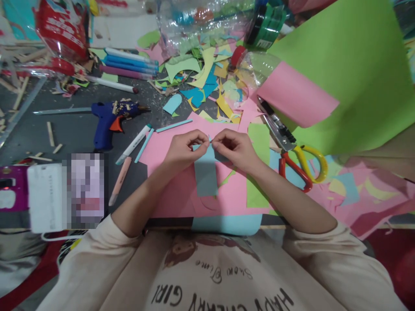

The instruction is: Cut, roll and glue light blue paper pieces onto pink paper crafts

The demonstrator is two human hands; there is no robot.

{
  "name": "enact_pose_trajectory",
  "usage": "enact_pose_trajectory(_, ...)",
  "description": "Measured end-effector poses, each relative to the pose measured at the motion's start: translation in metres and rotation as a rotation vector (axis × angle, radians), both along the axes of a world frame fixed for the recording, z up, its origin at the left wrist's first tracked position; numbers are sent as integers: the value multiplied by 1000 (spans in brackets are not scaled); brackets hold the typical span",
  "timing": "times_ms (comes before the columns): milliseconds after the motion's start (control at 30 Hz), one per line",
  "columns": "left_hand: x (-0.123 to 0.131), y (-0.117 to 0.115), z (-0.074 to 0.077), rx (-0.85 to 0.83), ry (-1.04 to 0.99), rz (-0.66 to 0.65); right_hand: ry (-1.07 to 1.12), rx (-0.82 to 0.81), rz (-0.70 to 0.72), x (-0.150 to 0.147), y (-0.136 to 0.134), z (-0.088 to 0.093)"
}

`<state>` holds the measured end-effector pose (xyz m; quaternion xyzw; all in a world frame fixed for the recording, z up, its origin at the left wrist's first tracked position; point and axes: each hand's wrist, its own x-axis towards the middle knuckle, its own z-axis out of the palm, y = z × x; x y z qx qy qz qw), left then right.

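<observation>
My left hand (189,147) and my right hand (234,147) meet over a pink paper sheet (171,190), thumbs and forefingers pinched together. A tiny bit of blue paper shows between the fingertips. Below it, a blue paper strip (206,172) extends toward my body; whether the two are one piece I cannot tell. Thin blue paper sticks lie close by: one (174,125) beyond my left hand, another (144,145) left of it beside a capped marker (135,143). Under my right forearm is a green paper strip (257,172).
Scissors (300,166) and a box cutter (275,123) lie at right, by a pink-wrapped plastic bottle (262,69) and a large green sheet (350,65). A blue glue gun (110,119) sits at left. Paper scraps (201,86) and several markers (129,62) cover the back.
</observation>
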<state>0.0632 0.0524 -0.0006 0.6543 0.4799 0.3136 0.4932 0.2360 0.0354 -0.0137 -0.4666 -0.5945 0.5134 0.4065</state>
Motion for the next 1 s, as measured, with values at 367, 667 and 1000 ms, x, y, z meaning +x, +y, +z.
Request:
enact_pose_trajectory(367,-4,4,-5,-84,-166,136,80,-22,-163,3,0,1)
enact_pose_trajectory(667,-8,6,-12,2,-305,132,170,-47,-215,5,4,1)
enact_pose_trajectory(1000,-7,6,-8,14,-227,37,90,144,6,4,2,6)
